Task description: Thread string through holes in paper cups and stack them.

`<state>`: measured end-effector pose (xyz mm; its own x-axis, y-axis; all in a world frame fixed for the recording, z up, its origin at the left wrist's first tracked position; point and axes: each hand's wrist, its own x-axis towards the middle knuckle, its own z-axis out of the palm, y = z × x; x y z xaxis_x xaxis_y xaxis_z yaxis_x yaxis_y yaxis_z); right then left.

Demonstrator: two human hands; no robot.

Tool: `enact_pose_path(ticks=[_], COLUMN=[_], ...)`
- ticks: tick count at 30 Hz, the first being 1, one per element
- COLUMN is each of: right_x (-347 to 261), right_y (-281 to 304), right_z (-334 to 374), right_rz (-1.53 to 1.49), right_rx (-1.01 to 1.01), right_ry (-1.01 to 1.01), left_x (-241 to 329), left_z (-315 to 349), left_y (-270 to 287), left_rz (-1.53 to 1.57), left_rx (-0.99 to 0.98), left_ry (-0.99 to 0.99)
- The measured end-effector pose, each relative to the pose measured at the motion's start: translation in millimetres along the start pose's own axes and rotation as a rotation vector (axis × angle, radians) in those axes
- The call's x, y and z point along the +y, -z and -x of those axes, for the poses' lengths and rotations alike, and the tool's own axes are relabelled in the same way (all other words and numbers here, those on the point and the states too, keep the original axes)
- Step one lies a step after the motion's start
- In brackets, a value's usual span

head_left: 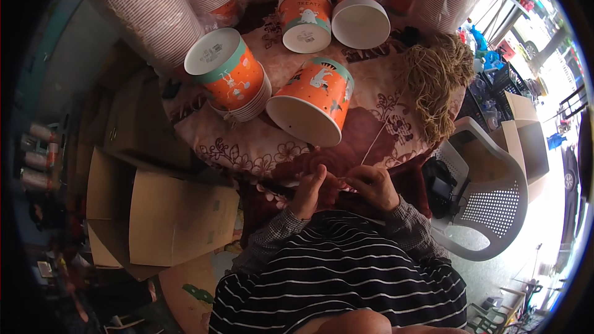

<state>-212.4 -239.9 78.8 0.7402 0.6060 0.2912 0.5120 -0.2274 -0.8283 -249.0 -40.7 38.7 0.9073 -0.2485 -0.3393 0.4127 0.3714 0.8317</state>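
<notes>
Over my lap, at the near edge of the table, my left hand (pixel 307 193) and my right hand (pixel 376 187) are close together. A pale string (pixel 375 141) rises from between my right fingers, which pinch it, toward a tangled bundle of tan twine (pixel 431 86) on the table's right. A short length of string spans the gap to my left hand, whose fingers are closed around it with the thumb up. Just beyond my hands an orange paper bucket (pixel 318 94) with a white rim lies tilted, its mouth toward me.
Upside-down stacked buckets (pixel 229 74) stand left on the flowered tablecloth (pixel 241 142). Another bucket stack (pixel 305 15) and a white-mouthed bucket (pixel 361 23) lie behind. Plastic-wrapped stacks (pixel 145 9) line the back. An open cardboard box (pixel 179 216) is at left, a plastic chair (pixel 495 201) at right.
</notes>
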Motion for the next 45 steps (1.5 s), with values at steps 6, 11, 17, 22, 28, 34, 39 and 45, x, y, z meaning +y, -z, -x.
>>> enact_pose_path(ticks=[6,11,17,22,28,34,39,45], right_x=[4,-8,-10,-25,-8,-18,-5,-9], right_y=[-2,-5,-29,-28,-26,-20,-25,-28], right_z=[6,3,1,-12,-12,-14,-15,-15], right_rz=[0.025,-0.245,-0.426,-0.246,-0.015,-0.144,-0.026,-0.057], right_rx=[0.003,-0.005,-0.027,-0.039,-0.009,0.025,-0.007,0.04], right_ry=[0.012,-0.4,-0.425,-0.347,-0.106,-0.276,-0.125,-0.134], left_x=[4,13,24,22,20,24,27,30], left_z=[3,17,25,32,27,22,24,25], left_y=[0,-8,-6,-1,-1,-5,-2,-4], left_rz=[-0.237,-0.719,-0.965,-0.95,-0.918,-0.943,-0.956,-0.951], left_rx=[0.068,0.163,0.224,0.232,0.218,0.233,0.238,0.239], left_ry=[-0.231,-0.479,-0.748,-0.744,-0.722,-0.758,-0.723,-0.791])
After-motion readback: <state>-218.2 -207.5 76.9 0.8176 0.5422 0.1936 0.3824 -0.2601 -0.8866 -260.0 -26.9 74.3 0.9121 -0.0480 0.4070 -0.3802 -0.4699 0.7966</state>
